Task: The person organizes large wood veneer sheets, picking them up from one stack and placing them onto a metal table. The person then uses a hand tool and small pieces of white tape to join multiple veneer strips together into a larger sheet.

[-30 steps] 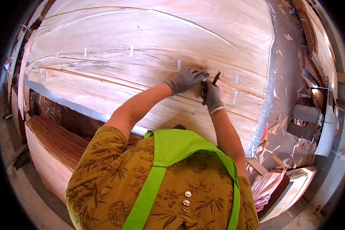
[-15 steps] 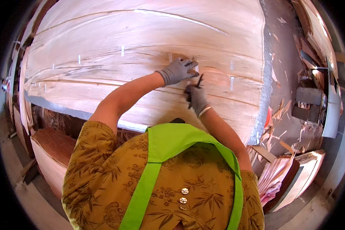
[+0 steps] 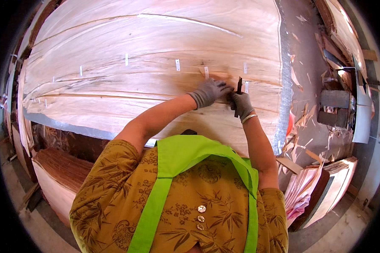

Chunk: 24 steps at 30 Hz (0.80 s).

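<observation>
**Working a seam on the veneer sheet**

A person in a patterned ochre top and a bright green apron [image 3: 185, 160] leans over a broad sheet of pale wood veneer [image 3: 156, 55] spread across the worktop. Both hands wear grey gloves and sit close together near the sheet's right part. The left hand [image 3: 209, 92] lies fingers-down on the veneer, pressing the surface just beside a reddish patch [image 3: 221, 78]. The right hand [image 3: 240, 103] is clenched around a small dark tool [image 3: 239, 86], seemingly a knife, whose upper end stands out above the fist, just beside the left fingertips.

Short pale tape strips [image 3: 177, 64] cross the long splits in the sheet at intervals; two lie just above the hands. Judging from this, the step in hand looks like trimming or patching a flaw along a split. The next move would call for a steady left-hand hold on the thin sheet and a controlled stroke of the tool, since veneer tears easily along its grain.

Offcuts [image 3: 302, 122] litter the floor at right, near a stack of sheets [image 3: 308, 189].
</observation>
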Available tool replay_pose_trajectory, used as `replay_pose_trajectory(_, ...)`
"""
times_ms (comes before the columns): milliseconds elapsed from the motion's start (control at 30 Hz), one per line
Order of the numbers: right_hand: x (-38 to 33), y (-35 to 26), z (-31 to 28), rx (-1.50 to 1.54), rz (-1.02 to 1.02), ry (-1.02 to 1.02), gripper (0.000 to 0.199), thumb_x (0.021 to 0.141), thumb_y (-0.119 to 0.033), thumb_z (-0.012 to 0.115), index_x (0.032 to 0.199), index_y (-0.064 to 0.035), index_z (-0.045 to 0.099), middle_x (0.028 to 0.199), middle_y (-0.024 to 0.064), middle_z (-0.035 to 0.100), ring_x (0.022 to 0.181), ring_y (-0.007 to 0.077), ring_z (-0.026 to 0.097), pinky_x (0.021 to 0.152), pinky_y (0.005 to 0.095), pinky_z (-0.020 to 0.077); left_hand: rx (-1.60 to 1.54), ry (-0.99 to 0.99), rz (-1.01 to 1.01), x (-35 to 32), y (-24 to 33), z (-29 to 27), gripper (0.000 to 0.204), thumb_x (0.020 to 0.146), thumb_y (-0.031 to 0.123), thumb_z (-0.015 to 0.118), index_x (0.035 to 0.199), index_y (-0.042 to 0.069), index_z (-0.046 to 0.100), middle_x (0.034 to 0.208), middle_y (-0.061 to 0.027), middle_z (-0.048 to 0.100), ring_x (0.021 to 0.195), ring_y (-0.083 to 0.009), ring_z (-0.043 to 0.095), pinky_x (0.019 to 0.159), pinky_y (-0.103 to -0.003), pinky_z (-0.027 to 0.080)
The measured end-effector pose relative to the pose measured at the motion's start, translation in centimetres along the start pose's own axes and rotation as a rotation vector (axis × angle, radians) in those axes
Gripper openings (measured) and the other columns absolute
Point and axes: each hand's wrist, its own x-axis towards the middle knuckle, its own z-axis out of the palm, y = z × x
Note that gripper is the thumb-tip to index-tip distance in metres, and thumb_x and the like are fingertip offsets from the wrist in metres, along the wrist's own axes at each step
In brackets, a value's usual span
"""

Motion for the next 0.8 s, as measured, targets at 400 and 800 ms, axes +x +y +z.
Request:
replay_pose_trajectory(400,-2.7,4.9,5.1,0.242,0.018,0.083,0.016,0.085,-0.016,0.061,0.086,-0.0001,0.062,0.071,0.0083,0.064,0.046,0.0139,0.050,0.040,0.0269,0.0400,0.109,0.121,0.031,-0.4,0.2,1.1,0.041,0.082,0.017,0.048,0.123,0.016,0.053,0.131,-0.0014,0.050,0.116,-0.0217,0.047,0.090,-0.041,0.039)
replay_pose_trajectory(800,2.7,-4.7,1.5,-0.076,-0.390,0.043,0.018,0.087,-0.016,0.060,0.093,-0.0012,0.053,0.068,0.0104,0.063,0.047,0.0142,0.054,0.041,0.0281,0.0414,0.021,0.247,-0.134,0.3,-4.3,-0.6,0.031,0.080,0.011,0.052,0.109,0.010,0.060,0.110,-0.0061,0.061,0.101,-0.0238,0.055,0.083,-0.038,0.045)
